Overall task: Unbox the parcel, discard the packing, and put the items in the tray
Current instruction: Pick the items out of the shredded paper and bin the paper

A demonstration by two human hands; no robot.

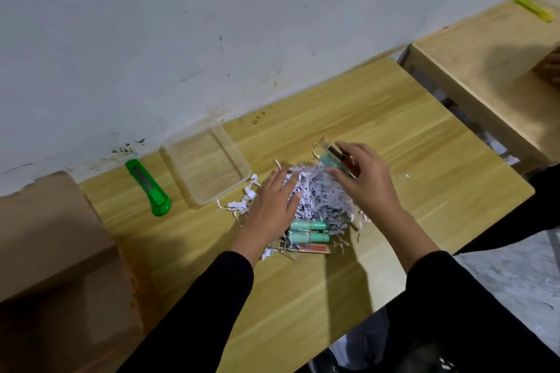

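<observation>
A heap of white shredded paper lies on the wooden table. My left hand rests flat on the heap's left side, fingers spread. Over the heap's right side, my right hand grips a small packet with teal, brown and red parts. Two teal tubes and a red-and-brown packet lie at the near edge of the heap. The clear plastic tray stands left of the heap, near the wall, with nothing visible in it.
A green box cutter lies left of the tray. A large cardboard box fills the left side. A second table at the right carries a yellow cutter; another person's hand shows at the right edge.
</observation>
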